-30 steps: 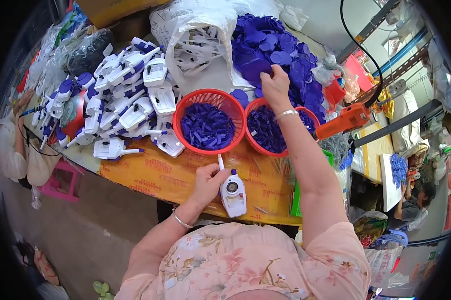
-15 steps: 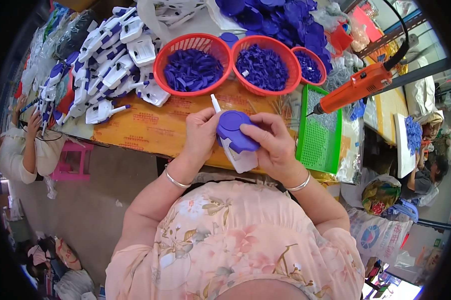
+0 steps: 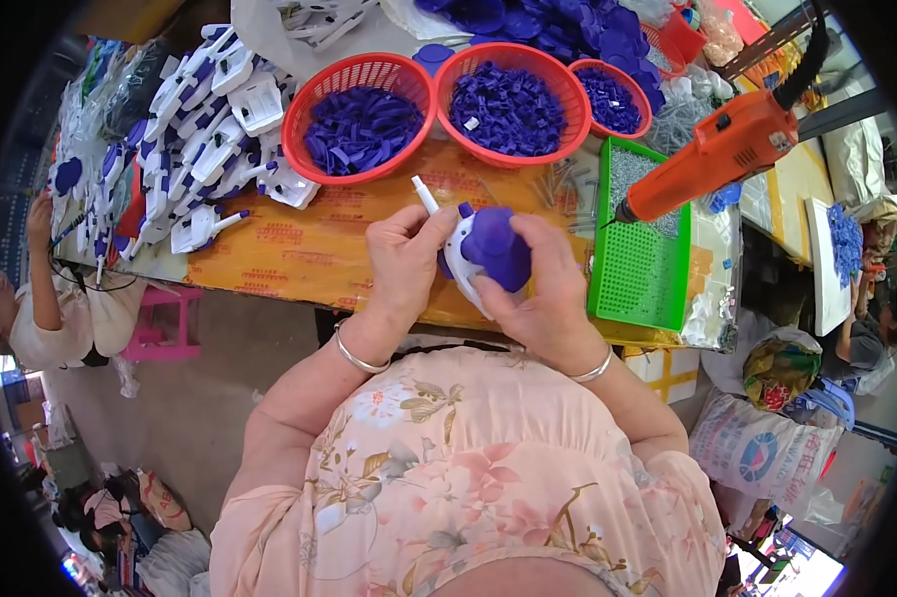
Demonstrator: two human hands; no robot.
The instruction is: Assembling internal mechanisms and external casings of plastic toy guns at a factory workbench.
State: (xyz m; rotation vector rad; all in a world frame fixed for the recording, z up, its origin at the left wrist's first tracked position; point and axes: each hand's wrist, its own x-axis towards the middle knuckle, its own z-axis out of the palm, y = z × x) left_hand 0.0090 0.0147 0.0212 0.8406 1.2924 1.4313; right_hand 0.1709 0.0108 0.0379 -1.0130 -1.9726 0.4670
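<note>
from where i stand, the left hand (image 3: 405, 267) pinches the white housing (image 3: 460, 267) near its stem (image 3: 425, 194); the right hand (image 3: 550, 289) holds the purple cover (image 3: 496, 247) over it, both above the table (image 3: 299, 249) near its edge. likely light, stiff, slightly slippery plastic: grip by the rims.

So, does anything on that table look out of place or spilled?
Two small things: a white bit stands out among the purple pieces in the middle red basket, and thin grey pieces lie loose on the table left of the green tray, perhaps spilled.
</note>
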